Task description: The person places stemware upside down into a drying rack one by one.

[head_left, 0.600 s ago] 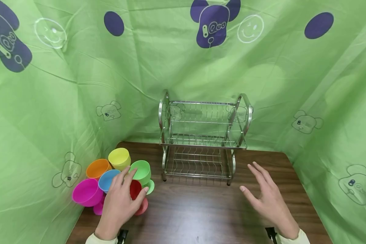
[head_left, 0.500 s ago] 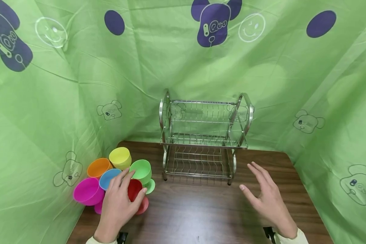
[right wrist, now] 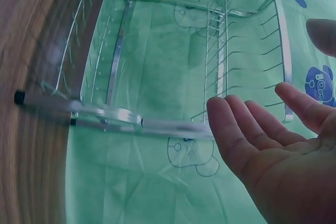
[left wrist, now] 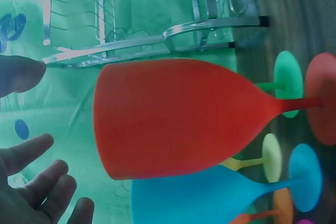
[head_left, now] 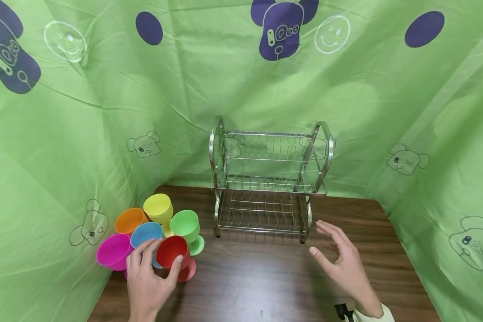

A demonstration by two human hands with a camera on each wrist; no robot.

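A red plastic goblet stands upright at the near right of a cluster on the table. My left hand is around its bowl in the head view, thumb on the right side and fingers on the left. In the left wrist view the fingers are spread and apart from the red goblet. Beside it stand a blue goblet, a green goblet, a yellow goblet, an orange goblet and a magenta goblet. My right hand hovers with fingers extended, holding nothing, to the right.
A two-tier metal dish rack stands at the table's back middle, with bare wire shelves. A green printed curtain hangs around the back and sides. The dark wooden table extends in front of the rack.
My left hand has shifted slightly left and down, so more of the red goblet's bowl shows beside its thumb. My right hand has moved a little left.
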